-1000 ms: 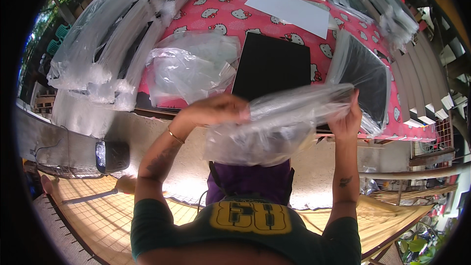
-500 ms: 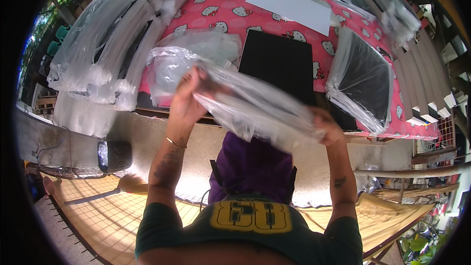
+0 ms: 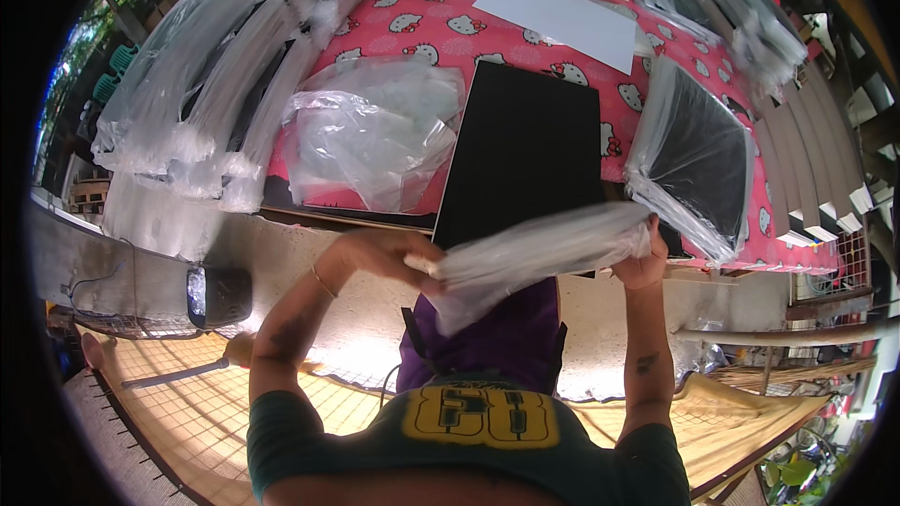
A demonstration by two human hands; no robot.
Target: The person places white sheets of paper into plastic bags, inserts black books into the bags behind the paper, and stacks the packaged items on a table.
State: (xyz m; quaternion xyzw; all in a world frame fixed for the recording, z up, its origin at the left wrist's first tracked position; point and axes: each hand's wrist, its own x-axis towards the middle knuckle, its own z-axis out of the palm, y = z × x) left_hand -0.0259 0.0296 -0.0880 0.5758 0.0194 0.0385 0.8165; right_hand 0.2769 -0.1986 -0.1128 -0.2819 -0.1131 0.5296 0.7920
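Between my two hands stretches a clear plastic bag (image 3: 553,244), slightly blurred, above my lap and the table's front edge. My left hand (image 3: 398,260) grips its left end, the fingers closed on the film. At the other end, my right hand (image 3: 643,258) pinches the plastic with the thumb upward. Just behind the bag lies a flat black board (image 3: 530,145), its near edge partly covered by the film. Left of the board is a loose heap of clear plastic bags (image 3: 370,131). To the right rests a stack of plastic-wrapped black boards (image 3: 694,155).
A pink patterned cloth (image 3: 441,14) covers the table. Plastic-wrapped bundles (image 3: 202,84) pile up on the left. A white sheet (image 3: 562,19) lies farther back, and grey boards (image 3: 802,159) stand in a row at right. Below are a black bin (image 3: 220,298) and a broom (image 3: 187,373).
My left hand has come down and toward me, tipping the bag so its right end is now higher. My right hand has risen slightly. More of the black board shows.
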